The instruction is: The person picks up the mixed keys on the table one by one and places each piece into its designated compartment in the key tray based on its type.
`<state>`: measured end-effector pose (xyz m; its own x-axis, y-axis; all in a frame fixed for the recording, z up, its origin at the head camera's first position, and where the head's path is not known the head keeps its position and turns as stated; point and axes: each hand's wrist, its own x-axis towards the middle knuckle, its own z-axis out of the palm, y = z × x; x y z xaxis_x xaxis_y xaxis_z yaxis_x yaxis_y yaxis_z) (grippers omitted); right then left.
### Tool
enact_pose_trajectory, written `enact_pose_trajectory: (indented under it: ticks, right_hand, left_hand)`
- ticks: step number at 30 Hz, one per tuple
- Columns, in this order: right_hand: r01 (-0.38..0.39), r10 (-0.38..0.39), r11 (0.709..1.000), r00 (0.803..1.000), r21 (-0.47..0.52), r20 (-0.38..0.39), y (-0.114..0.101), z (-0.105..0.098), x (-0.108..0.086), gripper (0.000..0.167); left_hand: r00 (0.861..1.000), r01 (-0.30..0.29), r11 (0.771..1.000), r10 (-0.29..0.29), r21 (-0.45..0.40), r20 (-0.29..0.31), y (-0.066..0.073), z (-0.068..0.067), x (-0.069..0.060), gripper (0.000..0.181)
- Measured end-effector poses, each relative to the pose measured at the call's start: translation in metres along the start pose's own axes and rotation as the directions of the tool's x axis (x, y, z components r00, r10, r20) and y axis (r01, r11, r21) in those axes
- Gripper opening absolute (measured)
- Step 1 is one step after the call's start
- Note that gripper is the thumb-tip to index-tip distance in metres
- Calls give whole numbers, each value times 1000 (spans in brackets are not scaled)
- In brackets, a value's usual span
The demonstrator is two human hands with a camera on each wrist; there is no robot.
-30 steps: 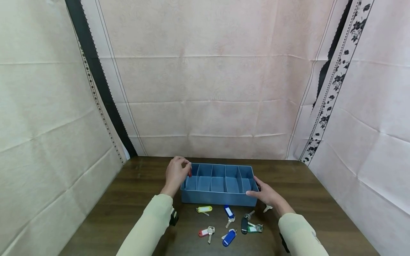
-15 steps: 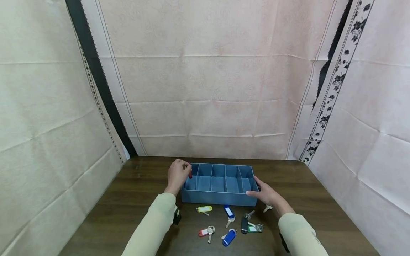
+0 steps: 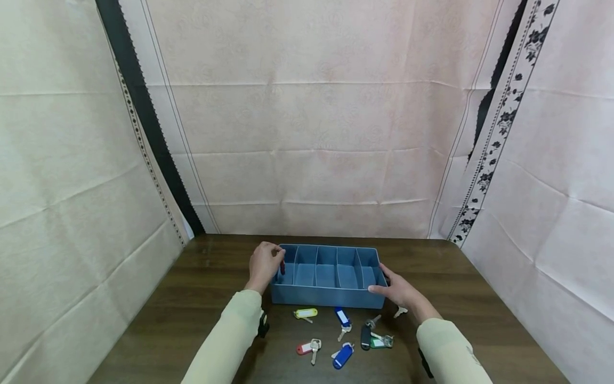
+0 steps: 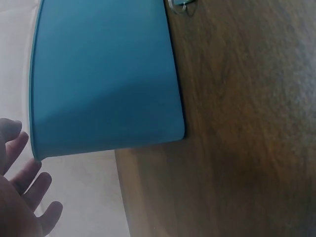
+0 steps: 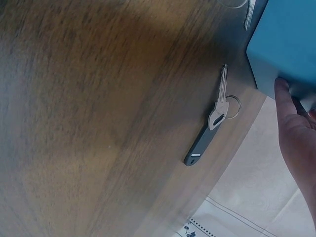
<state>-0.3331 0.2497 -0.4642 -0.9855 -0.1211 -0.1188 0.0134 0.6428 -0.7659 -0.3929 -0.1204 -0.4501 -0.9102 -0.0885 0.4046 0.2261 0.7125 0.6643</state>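
Observation:
My left hand (image 3: pixel 264 266) pinches a red key tag (image 3: pixel 282 268) over the leftmost compartment of a blue divided box (image 3: pixel 328 296). Any key on that tag is hidden from view. In the left wrist view, this hand (image 4: pixel 24 182) is beside the rim at the box's end wall (image 4: pixel 108 84). My right hand (image 3: pixel 398 290) grips the box's right end, thumb at the front edge and fingers along the side. The compartments to the right of the red tag hold nothing visible.
In front of the box lie keys with yellow (image 3: pixel 305 313), red (image 3: pixel 304 349), blue (image 3: pixel 342 356), black (image 3: pixel 366 338) and green (image 3: pixel 379 343) tags. A black-tagged key (image 5: pixel 200 143) lies beside the box's right end. White cloth (image 3: pixel 307 160) hangs behind the wooden table (image 3: pixel 172 320).
My left hand has come down slightly, and the red key tag hangs lower at the leftmost compartment. The right hand and the box have hardly moved.

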Motion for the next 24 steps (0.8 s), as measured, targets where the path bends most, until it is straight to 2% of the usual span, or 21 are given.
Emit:
enact_pose_trajectory:
  ticks: [8, 18, 24]
  right_hand:
    - [-2, 2, 1000, 1000, 1, 4, 0, 0, 0, 108]
    - [-9, 9, 1000, 1000, 18, 4, 0, 0, 0, 107]
    - [-4, 4, 1000, 1000, 11, 7, -1, 0, 0, 106]
  left_hand:
    - [1000, 14, 1000, -14, -8, -11, -2, -4, 0, 24]
    - [999, 32, 999, -32, -37, 10, -5, -11, -1, 26]
    - [1000, 17, 999, -17, -32, 17, -6, -14, -2, 28]
